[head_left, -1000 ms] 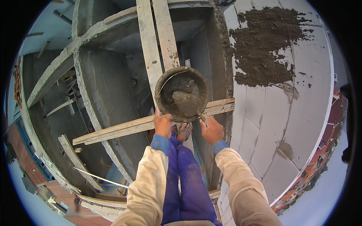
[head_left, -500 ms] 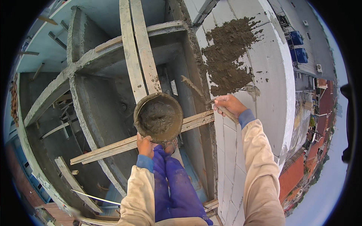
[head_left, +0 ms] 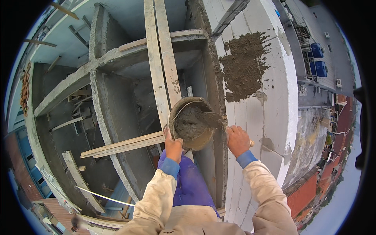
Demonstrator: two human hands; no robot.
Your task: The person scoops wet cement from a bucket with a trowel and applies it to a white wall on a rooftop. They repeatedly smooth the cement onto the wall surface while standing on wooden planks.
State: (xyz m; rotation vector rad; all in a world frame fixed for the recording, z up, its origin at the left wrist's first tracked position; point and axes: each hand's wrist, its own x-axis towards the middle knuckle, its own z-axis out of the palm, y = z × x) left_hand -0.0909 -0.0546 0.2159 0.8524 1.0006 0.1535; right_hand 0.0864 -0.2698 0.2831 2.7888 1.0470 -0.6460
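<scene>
Pale block surface [head_left: 248,121] beside bucket [head_left: 201,141] of mortar [head_left: 187,127], left hand [head_left: 173,149] clamped to bucket, right hand [head_left: 238,140] around trowel [head_left: 211,120]

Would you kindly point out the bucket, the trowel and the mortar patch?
Bucket [head_left: 200,143]: head view, lower inner wall.
Trowel [head_left: 211,119]: head view, blade.
Mortar patch [head_left: 243,65]: head view, middle.

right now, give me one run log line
left hand: grips bucket by rim | right hand: holds trowel, blade over bucket | bucket: mortar inside | white block wall: bears mortar patch
</scene>
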